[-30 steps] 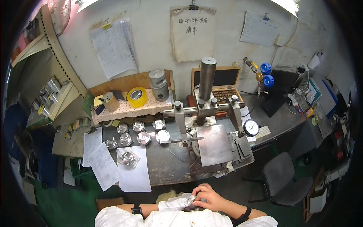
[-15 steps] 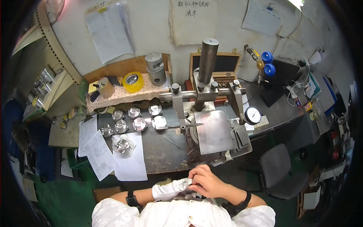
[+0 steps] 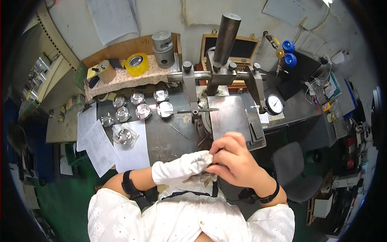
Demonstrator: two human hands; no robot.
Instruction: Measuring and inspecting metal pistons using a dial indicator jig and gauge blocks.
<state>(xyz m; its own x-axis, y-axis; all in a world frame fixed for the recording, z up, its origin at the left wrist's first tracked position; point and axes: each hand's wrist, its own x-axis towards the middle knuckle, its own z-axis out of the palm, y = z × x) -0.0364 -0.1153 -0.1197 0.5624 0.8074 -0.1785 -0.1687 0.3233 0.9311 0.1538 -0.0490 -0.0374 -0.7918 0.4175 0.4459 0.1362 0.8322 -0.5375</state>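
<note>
My left hand (image 3: pixel 183 166) wears a white glove (image 3: pixel 163 173), greyish at the fingers, and reaches rightward with its fingers stretched out. My bare right hand (image 3: pixel 238 161) meets it at the tips, thumb and fingers pinching the glove's fingertip end. Part of the left fingers is hidden behind the right hand. Both hands are held in front of my body, at the near edge of the workbench (image 3: pixel 163 139). Just beyond them stands a metal measuring stand (image 3: pixel 227 38) with a flat steel plate (image 3: pixel 227 115) and a round dial gauge (image 3: pixel 275 105).
Several shiny piston-like parts (image 3: pixel 143 111) stand left on the bench; another (image 3: pixel 125 136) lies in clear plastic on white paper (image 3: pixel 137 155). A thin metal rod (image 3: pixel 177 131) lies nearby. Behind are a yellow tape roll (image 3: pixel 136 64) and an open wooden case (image 3: pixel 252 44). A chair (image 3: pixel 288 161) stands right.
Both hands have risen away from my body toward the bench, still joined at the glove's fingertips. The whole view has shifted, with the bench appearing higher.
</note>
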